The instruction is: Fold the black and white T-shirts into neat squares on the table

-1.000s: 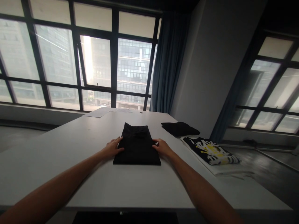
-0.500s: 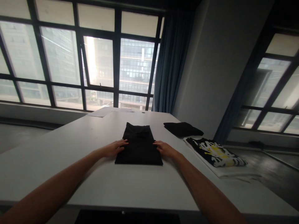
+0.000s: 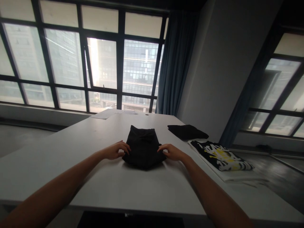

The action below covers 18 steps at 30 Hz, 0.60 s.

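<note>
While the person's two bare hands work at opposite sides of it, a folded black garment (image 3: 143, 148) lies on the white table (image 3: 133, 190), around the middle of its width and back from its near edge. The left hand (image 3: 115, 150) is closed on the garment's left side, fingertips bent over the top of the cloth. The right hand (image 3: 174, 153) is closed on the right side in much the same way, its fingers curled against the edge; the undersides of both grips are hidden. Between the hands the cloth's near end bulges, its two corners tilted up from the table and its middle sagging lowest, while the end toward the table's far edge looks flatter, with a small peak at its left corner. Both forearms (image 3: 68, 180) reach in across the table's near edge. Along the table's right side lies a second folded black cloth (image 3: 187, 131), and just nearer on that same side is a black printed garment (image 3: 222, 155) with white and yellow lettering, resting on white fabric (image 3: 239, 176). By the table's far edge are some sheets of paper (image 3: 103, 114) and a small dark round spot (image 3: 147, 115). Beyond that edge stand a large gridded window (image 3: 104, 63) and, to its right, a blue curtain (image 3: 171, 69) beside a pale pillar (image 3: 204, 63).
</note>
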{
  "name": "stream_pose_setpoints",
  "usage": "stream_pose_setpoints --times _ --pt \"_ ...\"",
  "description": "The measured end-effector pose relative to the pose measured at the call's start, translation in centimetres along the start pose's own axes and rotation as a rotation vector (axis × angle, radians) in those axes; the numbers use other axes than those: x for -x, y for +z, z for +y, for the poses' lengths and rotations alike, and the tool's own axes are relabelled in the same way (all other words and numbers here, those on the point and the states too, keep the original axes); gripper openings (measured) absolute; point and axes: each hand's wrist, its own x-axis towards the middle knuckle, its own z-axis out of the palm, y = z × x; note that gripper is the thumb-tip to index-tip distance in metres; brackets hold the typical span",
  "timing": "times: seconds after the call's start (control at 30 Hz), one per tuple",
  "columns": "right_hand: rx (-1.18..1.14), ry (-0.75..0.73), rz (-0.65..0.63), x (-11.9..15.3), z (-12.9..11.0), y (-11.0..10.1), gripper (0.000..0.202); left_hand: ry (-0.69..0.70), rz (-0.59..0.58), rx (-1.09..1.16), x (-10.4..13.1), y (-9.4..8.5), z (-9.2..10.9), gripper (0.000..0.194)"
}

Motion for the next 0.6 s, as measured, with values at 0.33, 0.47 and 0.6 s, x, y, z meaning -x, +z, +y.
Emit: stream_pose_setpoints --times 0.33,0.47,0.6 --pt "-0.609 0.115 0.049 0.1 -0.6 -1.4 0.035 -0.150 0.285 0.678 -1.2 -1.6 3.4 0.055" --pt "-0.580 0.486 0.255 -0.9 0.4 0.2 0.048 -0.466 0.483 0.659 -1.9 0.6 1.1 0.079" --pt "-0.495 0.568 0.203 -1.1 1.1 1.2 0.058 -0.501 0.338 0.470 -1.8 2.3 -0.7 0.091"
